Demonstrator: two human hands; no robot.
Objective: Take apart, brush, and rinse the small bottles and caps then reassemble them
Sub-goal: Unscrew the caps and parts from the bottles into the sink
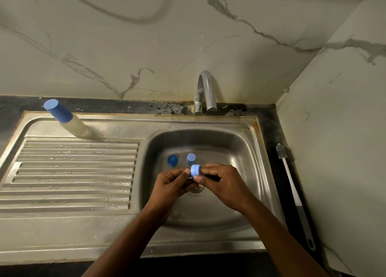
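- A light-blue cap [195, 170] was held over the sink basin [246, 151], pinched between the thumb and curled fingers of the right hand [221, 181].
- The left hand [172, 184] was curled, its thumb set against the cap's left side; what lay under its fingers could not be told.
- A darker cap [172, 160] and a paler blue piece [191, 158] were seen on the basin floor, just beyond the hands.
- A blue-capped bottle [64, 119] was stood at the drainboard's far edge, and a brush [292, 193] was laid right of the sink.
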